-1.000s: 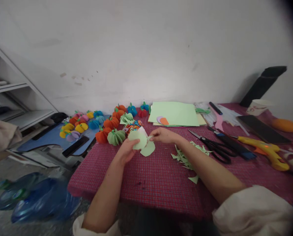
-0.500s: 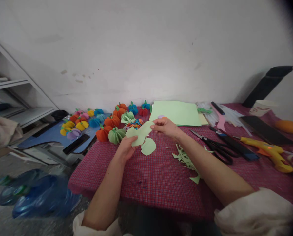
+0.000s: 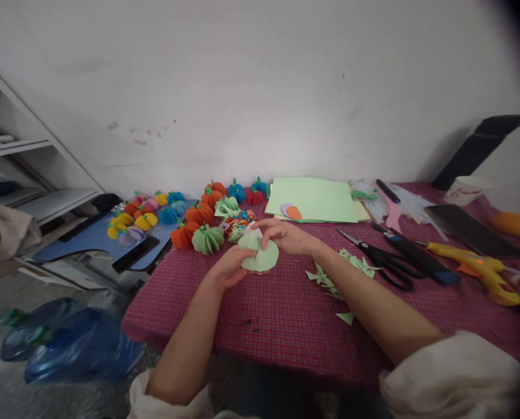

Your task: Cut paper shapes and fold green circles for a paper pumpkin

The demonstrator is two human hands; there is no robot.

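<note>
Light green paper cutouts (image 3: 266,257), roundish in shape, are gathered in a small stack above the checked tablecloth. My left hand (image 3: 231,266) is closed on their left side, thumb on top and fingers beneath. From the right, my right hand (image 3: 286,235) pinches the upper edge of the same cutouts. How many pieces are in the stack I cannot tell. Just left of the hands stands a pale green paper pumpkin (image 3: 208,239), with orange paper pumpkins (image 3: 199,215) beside it. Colourful paper scraps (image 3: 241,218) lie behind the hands.
Green sheets (image 3: 312,198) lie at the back, with orange and purple cutouts on them. On the right are scissors (image 3: 384,262), a yellow glue gun (image 3: 473,265), a paper cup (image 3: 465,191) and green trimmings (image 3: 330,279). More paper pumpkins sit on a blue board (image 3: 85,241) at left.
The green cutouts, spread apart before, are now brought together in my hands, and the one lying on the cloth is no longer seen separately. My right hand has moved lower and slightly left.
</note>
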